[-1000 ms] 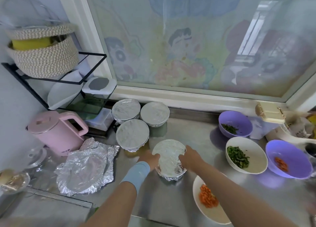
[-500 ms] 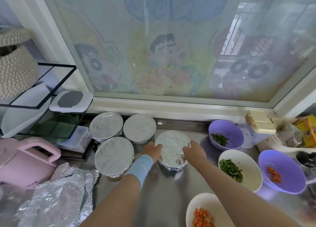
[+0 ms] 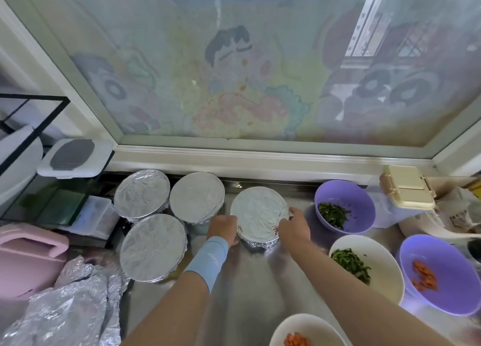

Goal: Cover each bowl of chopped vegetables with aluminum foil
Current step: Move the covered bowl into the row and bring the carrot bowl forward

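Both hands hold one foil-covered bowl [image 3: 257, 210]: left hand [image 3: 223, 229] curled against its left side, right hand [image 3: 293, 228] with fingers pinching the foil at the right rim. Blue wristband [image 3: 208, 257] on left wrist. The bowl sits on the steel counter [image 3: 247, 288] near the window sill, foil stretched flat on top and crimped under the rim.

Just left of it are three more foil-capped bowls [image 3: 153, 246], packed close together. To its right, uncovered:
- purple bowl [image 3: 364, 197] with chopped greens
- white bowl [image 3: 385, 275] with chopped greens
- second purple bowl [image 3: 455, 293] with carrot pieces
- white bowl at bottom edge [image 3: 320, 327] with carrot pieces, partly cut off

Crumpled foil sheets [image 3: 65, 311] at lower left, beside a pink kettle [image 3: 28, 257].
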The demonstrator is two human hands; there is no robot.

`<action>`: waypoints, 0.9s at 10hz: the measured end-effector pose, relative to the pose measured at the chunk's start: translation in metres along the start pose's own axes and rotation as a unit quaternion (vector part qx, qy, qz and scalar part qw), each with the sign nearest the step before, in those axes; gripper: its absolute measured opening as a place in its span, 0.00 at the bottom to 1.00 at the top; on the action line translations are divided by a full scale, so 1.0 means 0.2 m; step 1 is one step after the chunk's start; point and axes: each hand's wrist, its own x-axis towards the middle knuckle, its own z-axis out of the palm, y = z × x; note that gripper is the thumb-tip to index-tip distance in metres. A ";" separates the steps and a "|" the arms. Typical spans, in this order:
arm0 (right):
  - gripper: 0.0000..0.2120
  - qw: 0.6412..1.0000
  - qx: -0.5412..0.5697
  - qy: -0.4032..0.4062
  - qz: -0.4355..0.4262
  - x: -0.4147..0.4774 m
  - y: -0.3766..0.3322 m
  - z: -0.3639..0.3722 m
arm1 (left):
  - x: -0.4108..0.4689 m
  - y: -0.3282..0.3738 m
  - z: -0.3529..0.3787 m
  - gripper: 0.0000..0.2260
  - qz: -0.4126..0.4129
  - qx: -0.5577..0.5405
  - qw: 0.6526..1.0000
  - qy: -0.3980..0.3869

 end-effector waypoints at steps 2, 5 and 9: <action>0.16 0.998 0.065 -0.012 -0.001 0.04 -0.09 0.01 | 0.07 0.02 0.04 0.22 0.012 -0.156 0.988 -0.017; 0.28 0.997 0.061 -0.045 -0.006 0.06 -0.06 0.00 | 0.03 0.04 0.02 0.15 -0.050 -0.172 0.984 -0.001; 0.26 0.855 -0.403 -0.308 -0.105 -0.47 0.13 -0.14 | -0.42 -0.17 0.02 0.14 0.112 0.260 0.952 -0.119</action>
